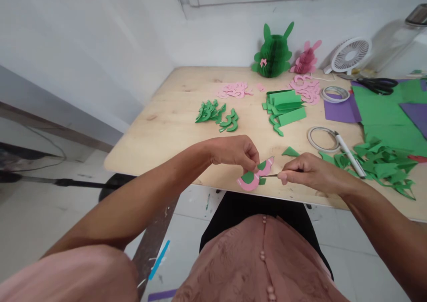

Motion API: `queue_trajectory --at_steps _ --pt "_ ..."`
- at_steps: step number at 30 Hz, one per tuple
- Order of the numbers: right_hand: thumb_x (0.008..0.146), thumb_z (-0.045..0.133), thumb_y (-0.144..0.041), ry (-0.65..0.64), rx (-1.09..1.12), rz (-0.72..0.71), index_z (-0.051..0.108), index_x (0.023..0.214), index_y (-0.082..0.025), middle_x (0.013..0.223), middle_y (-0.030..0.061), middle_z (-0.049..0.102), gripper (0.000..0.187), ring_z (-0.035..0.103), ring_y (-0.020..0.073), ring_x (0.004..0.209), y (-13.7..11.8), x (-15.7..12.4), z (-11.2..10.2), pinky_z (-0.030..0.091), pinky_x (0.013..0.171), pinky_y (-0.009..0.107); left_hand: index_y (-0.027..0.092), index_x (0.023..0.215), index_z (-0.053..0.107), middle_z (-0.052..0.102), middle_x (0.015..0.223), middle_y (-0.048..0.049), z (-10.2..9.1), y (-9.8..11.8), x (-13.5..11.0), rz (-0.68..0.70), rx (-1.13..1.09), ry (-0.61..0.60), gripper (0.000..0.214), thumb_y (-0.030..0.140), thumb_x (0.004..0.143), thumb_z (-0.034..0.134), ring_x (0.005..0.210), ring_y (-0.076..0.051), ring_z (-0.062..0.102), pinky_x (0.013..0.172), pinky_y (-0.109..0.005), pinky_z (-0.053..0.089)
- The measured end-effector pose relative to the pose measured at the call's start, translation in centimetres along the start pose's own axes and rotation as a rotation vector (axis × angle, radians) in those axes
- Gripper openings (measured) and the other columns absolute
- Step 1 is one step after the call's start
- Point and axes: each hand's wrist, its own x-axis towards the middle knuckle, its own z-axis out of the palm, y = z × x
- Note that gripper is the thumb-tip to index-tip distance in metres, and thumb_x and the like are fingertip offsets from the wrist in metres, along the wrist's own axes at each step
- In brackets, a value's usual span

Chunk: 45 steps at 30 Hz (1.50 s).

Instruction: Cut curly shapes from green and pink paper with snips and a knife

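While a curved cut-out of pink and green paper (249,185) is held just by the near edge of the pale wooden desk (160,128), a thin dark tool (271,175) is brought up to it from three o'clock. The cut-out is pinched in the left grip (235,153), with the thumb and fingers closed tight on its top side. The right grip (308,173) is closed too, with the fingers curled around the tool. Part of the tool is hidden, so what kind it is cannot be told. Whether the cut-out is touching the desk cannot be told either.

Seen from the cut-out, a small green paper triangle (290,151) is found at two o'clock, near the right grip. Wavy green paper pieces (208,111) are set at eleven o'clock, and curly pink paper pieces (233,90) are laid just before twelve. At one o'clock, folded green paper strips (288,101) are piled up. Farther back, near the wall, a big green paper bunny shape (275,55) is stood upright at twelve. At three o'clock, a heap of torn-looking green paper scraps (383,162) is spread, with a white pen (348,153) laid beside it.
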Motion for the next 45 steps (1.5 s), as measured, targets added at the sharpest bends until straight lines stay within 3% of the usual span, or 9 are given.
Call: queue_trajectory --at_steps 8,33,45 --pt "0.084 0.053 -0.055 0.033 0.011 0.035 0.065 0.066 -0.017 0.056 -0.0054 0.028 0.044 0.025 0.0092 0.051 -0.55 -0.16 0.15 0.020 0.048 0.026 0.015 0.061 0.066 0.062 0.056 0.0043 -0.14 -0.04 -0.05 -0.003 0.023 0.032 0.005 0.014 0.066 0.068 0.056 -0.007 0.054 0.059 -0.020 0.040" --pt "0.083 0.054 -0.059 0.041 0.015 0.047 0.056 0.061 -0.018 0.056 -0.0048 0.026 0.046 0.025 0.0102 0.053 -0.23 -0.28 0.30 0.020 0.047 0.025 0.014 0.063 0.067 0.064 0.057 0.0035 -0.28 -0.42 -0.33 0.019 -0.023 0.055 0.005 0.013 0.066 0.070 0.057 -0.007 0.055 0.060 -0.020 0.041" --pt "0.083 0.051 -0.061 0.075 -0.002 0.025 0.062 0.064 -0.018 0.052 -0.0049 0.028 0.048 0.025 0.0098 0.050 -0.64 -0.14 0.48 0.020 0.046 0.026 0.016 0.061 0.066 0.063 0.056 0.0040 -0.22 -0.46 -0.08 0.017 -0.025 0.054 0.006 0.013 0.066 0.069 0.056 -0.007 0.054 0.060 -0.021 0.041"
